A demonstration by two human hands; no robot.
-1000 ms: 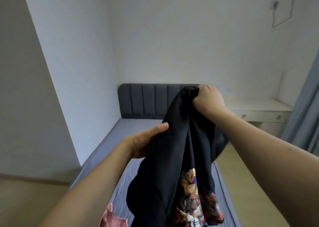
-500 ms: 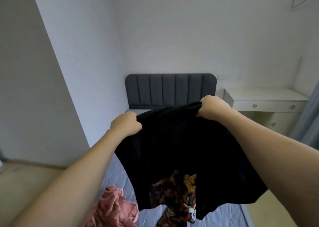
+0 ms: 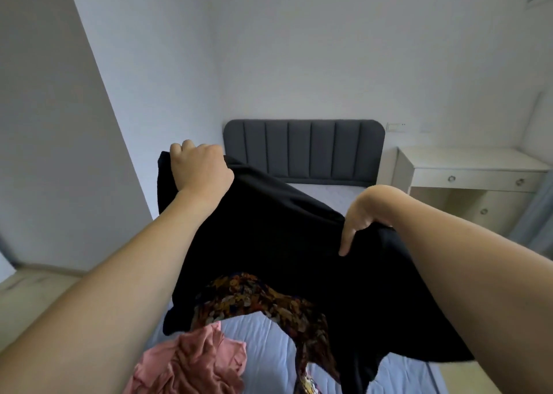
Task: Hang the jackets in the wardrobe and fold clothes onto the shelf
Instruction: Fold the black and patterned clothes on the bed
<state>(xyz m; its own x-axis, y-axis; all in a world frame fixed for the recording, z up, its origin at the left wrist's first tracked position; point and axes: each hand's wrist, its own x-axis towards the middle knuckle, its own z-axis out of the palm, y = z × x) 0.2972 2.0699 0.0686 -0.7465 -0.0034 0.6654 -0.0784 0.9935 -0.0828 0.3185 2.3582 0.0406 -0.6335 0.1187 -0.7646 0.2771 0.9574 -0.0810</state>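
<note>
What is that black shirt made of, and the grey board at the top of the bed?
The black shirt looks like soft, matte knit cloth, maybe cotton: it sags and folds between the hands. The grey headboard looks padded and covered in woven fabric, with stitched upright channels and no shine.

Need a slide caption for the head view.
Both hands, left hand and right hand, spread a black printed T-shirt above the grey-blue bed.

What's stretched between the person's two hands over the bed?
A black T-shirt with a colourful print spans from the left hand to the right hand in the head view; both grip its top edge.
</note>
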